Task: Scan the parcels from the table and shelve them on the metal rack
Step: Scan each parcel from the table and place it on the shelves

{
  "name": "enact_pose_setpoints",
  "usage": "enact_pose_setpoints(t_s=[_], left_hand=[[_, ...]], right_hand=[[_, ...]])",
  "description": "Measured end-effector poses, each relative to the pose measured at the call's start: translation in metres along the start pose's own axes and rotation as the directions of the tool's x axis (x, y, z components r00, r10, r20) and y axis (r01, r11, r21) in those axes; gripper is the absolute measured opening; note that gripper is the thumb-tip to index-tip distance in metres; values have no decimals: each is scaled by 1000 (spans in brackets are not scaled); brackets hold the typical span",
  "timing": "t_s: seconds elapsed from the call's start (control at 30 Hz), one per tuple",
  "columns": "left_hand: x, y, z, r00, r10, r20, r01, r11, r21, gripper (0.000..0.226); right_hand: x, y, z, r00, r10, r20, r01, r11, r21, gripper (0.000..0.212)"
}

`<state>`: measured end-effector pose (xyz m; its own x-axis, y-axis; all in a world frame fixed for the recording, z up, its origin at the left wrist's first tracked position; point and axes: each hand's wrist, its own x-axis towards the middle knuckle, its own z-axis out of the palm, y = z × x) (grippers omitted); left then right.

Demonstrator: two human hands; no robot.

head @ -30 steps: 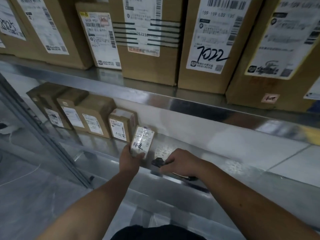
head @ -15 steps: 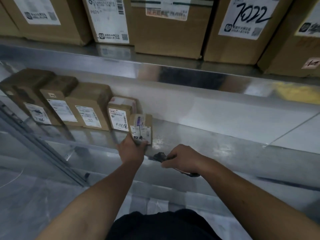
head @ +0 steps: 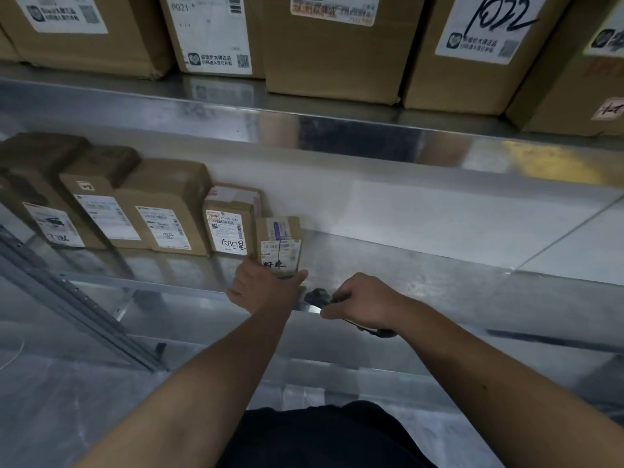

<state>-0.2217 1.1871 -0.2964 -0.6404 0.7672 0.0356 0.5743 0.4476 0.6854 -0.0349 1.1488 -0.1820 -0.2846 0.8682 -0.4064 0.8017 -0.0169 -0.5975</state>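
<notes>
On the lower shelf of the metal rack (head: 422,275), at the right end of a row of cartons, the small parcel (head: 279,246) stands upright with its label facing out. It sits just beside the taller parcel with the handwritten label (head: 229,224), close enough that I cannot tell whether their sides touch. The left hand (head: 261,292) is at its base, thumb stretched out along the bottom right corner; the other fingers are hidden behind the hand, so whether they grip the box or only press it cannot be told. The right hand (head: 363,304) is curled round the dark scanner (head: 319,297), held low just in front of the shelf edge.

The step looks like seating the parcel, and it seems nearly done. To do it well, I would square the box flush against its neighbour and keep the label to the front. Then let go gently, since a narrow upright box near the shelf's front could tip forward. The scanner should stay clear of the box.

The parcel is brown cardboard, with a white printed label, dark handwriting across it and a purple mark on top
</notes>
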Motion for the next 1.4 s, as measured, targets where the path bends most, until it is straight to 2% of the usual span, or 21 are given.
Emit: enact_pose_setpoints(t_s=[0.2,0.47,0.67,0.8,1.07,1.4], left_hand=[[5,14,3,996,-86,-19,86,996,-10,101],[13,22,10,995,-101,-26,97,987,-132,93],[12,33,16,984,-160,-79,141,969,-202,94],[15,41,13,975,-212,-67,186,943,-278,87],[20,49,15,967,-252,-34,238,943,-234,64],[11,48,7,979,-205,13,204,964,-168,63]], right_hand=[[4,5,1,1000,-2,-15,2,1000,-7,47],[7,8,-9,1000,-7,4,7,998,-60,40],[12,12,-12,999,-29,28,31,995,-91,40],[16,14,-12,999,-29,45,33,995,-94,41],[22,17,-20,999,-16,35,20,993,-115,48],[8,13,-31,998,26,65,-18,994,-112,36]])
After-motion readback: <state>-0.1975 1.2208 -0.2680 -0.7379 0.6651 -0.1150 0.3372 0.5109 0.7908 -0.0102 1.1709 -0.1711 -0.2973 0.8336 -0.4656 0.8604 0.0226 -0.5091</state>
